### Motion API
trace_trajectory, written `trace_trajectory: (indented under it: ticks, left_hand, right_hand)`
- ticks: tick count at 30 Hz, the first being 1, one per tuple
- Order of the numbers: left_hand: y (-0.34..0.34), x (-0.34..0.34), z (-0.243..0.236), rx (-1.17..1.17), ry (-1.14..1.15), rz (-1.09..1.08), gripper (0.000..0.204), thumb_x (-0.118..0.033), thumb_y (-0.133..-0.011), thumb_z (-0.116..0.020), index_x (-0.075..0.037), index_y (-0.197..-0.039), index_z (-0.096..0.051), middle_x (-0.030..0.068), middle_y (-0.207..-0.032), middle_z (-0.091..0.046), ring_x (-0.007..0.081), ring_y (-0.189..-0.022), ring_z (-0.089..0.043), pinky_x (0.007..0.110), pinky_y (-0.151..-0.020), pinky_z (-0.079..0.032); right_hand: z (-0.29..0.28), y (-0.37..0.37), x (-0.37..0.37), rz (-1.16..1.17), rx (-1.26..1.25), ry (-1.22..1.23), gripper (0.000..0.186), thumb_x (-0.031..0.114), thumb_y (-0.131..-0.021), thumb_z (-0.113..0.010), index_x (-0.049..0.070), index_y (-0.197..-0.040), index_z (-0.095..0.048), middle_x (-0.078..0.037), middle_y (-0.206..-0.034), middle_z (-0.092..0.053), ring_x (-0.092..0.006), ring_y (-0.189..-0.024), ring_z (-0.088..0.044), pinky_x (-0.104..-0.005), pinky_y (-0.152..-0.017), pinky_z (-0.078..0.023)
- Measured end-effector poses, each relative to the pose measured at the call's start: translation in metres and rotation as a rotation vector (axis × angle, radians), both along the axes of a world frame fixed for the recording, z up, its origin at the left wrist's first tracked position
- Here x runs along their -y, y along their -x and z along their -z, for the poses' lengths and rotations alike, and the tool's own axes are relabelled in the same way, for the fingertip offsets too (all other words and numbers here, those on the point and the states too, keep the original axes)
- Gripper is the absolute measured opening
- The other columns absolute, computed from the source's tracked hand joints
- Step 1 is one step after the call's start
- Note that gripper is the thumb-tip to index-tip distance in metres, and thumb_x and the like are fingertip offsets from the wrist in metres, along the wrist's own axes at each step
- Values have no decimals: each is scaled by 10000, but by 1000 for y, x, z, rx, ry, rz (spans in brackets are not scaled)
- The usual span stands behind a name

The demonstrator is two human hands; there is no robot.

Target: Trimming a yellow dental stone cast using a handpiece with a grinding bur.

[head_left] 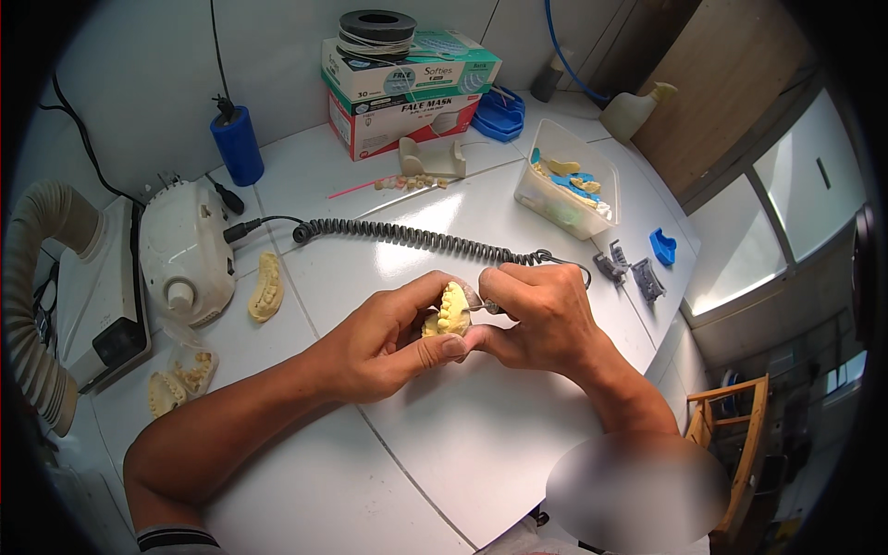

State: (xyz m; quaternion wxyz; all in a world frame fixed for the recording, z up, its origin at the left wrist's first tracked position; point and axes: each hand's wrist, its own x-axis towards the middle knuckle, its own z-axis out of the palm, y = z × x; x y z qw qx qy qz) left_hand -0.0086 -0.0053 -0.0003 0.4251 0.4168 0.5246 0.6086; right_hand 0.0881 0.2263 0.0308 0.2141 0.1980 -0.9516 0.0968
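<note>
A white, tiled bench (435,444) carries everything. At its left edge stands a white box-shaped machine (109,282) with a beige ribbed hose (26,277). At the rear, two stacked cardboard mask boxes (402,120) bear a black spool of pale cord (376,28). Right of these sits a translucent plastic tub (564,201) holding yellow and blue pieces. A rounded white control unit (190,245) with a dial stands beside the machine; a black coiled cable (416,238) runs from it to behind the right hand (546,314). That hand is closed around a slim metal tool (490,306), its tip at the cast; contact is unclear. The left hand (384,338) grips the pale-yellow dental cast (453,310), raised above mid-bench, thumb in front. A cream tooth-lined cast (265,289) lies near the control unit.
</note>
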Motion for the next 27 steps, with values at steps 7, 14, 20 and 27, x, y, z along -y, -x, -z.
trace_trajectory:
  ticks: [7, 14, 20, 27]
  left_hand:
    - [0, -1, 3, 7, -14, 0, 486, -274, -1082, -697, -7, -1448, -519, 57, -1186, -630, 113, -1079, -601, 294, -947, -494]
    - [-2, -2, 4, -8, -72, -31, 418, -277, -1089, -696, -12, -1374, -545, 26, -1080, -618, 89, -968, -575, 280, -845, -473]
    - [0, -1, 5, 13, -27, 6, 498, -278, -1084, -694, -5, -1457, -509, 57, -1191, -631, 112, -1074, -601, 296, -952, -493]
    - [1, -1, 7, 16, -36, 7, 508, -309, -1079, -708, -11, -1445, -517, 49, -1178, -627, 108, -1059, -600, 291, -939, -491]
  right_hand:
    - [0, -1, 0, -23, 3, 9, 604, 642, -829, -851, 106, -806, -572, -17, -638, -560, -230, -484, -544, -383, -455, -407]
    - [3, 0, 0, -32, -9, 29, 595, 637, -829, -852, 107, -814, -582, -19, -640, -564, -230, -481, -547, -385, -454, -409]
    - [1, 0, 0, 3, 30, 2, 634, 678, -855, -817, 97, -796, -567, -31, -637, -538, -230, -498, -562, -360, -468, -443]
    - [3, 0, -1, -10, 17, 22, 634, 678, -870, -806, 96, -787, -569, -34, -633, -542, -232, -494, -555, -364, -461, -435]
